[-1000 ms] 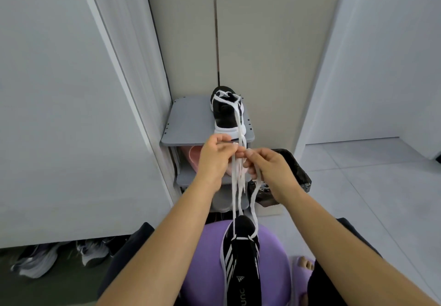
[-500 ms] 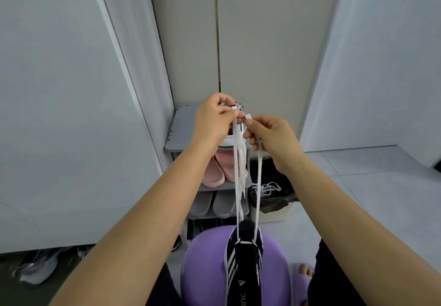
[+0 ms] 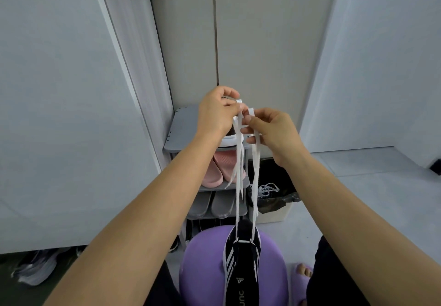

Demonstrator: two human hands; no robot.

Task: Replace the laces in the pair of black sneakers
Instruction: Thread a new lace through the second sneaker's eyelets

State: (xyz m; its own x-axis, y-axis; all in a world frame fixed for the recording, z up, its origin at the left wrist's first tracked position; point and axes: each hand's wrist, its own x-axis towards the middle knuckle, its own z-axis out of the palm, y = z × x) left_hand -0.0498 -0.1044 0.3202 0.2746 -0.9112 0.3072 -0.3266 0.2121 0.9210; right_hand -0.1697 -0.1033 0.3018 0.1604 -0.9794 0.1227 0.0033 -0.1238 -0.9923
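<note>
Black sneaker (image 3: pixel 241 270) is sitting on the purple stool (image 3: pixel 202 270), well below both hands. The white lace (image 3: pixel 238 186) is only running through the bottom eyelets, so lacing on this one is barely getting going. Left hand (image 3: pixel 218 112) is pinching one strand near its tip and right hand (image 3: pixel 269 129) is pinching the other just beside it, probably evening them up. Other sneaker (image 3: pixel 229 139) is peeking out behind the left hand on the rack (image 3: pixel 183 126). Can't tell if it's finished.
</note>
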